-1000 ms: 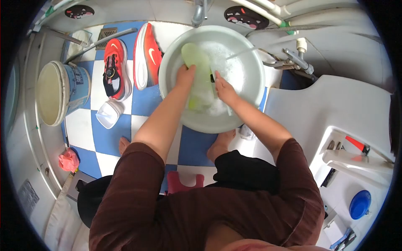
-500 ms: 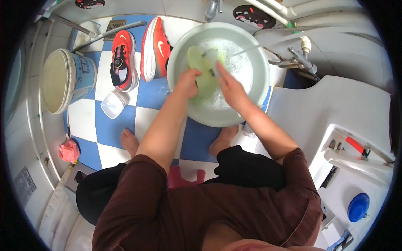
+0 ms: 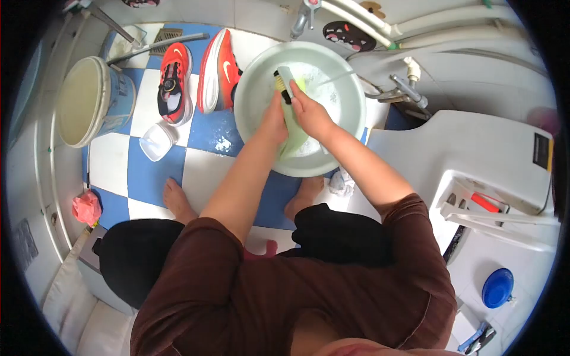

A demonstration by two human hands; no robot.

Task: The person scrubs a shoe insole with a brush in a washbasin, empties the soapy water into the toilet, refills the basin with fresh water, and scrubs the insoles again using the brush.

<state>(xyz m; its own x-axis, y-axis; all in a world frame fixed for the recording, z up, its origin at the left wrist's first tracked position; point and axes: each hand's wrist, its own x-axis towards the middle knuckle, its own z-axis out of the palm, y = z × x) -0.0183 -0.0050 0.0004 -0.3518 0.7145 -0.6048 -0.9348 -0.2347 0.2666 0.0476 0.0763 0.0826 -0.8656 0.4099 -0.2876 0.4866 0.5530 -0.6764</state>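
Soapy water stands in a pale green basin (image 3: 249,65) on the floor before me. My left hand (image 3: 274,121) is closed on a light green shoe insole (image 3: 293,140) held over the basin. In my right hand (image 3: 311,115) is a scrub brush (image 3: 287,80) with a pale grey back and dark and yellowish bristles. Its bristles face left, towards my left fingers, above the insole's upper end. The fingertips of my left hand are partly hidden. Left of the basin are a red sneaker (image 3: 174,83) standing upright and a second red sneaker (image 3: 225,74) lying on its side.
A small white container (image 3: 157,142) sits on the tiles below the sneakers. Further left, a large bucket (image 3: 117,101) lies tilted. Taps (image 3: 409,89) and pipes line the right wall. A white counter (image 3: 475,142) fills the right side, with a red-handled tool (image 3: 485,202) in its recess.
The brush has come off the insole and turned so its bristles show. My hands have moved closer together, the insole now more upright and narrower in view. The camera view has shifted slightly.
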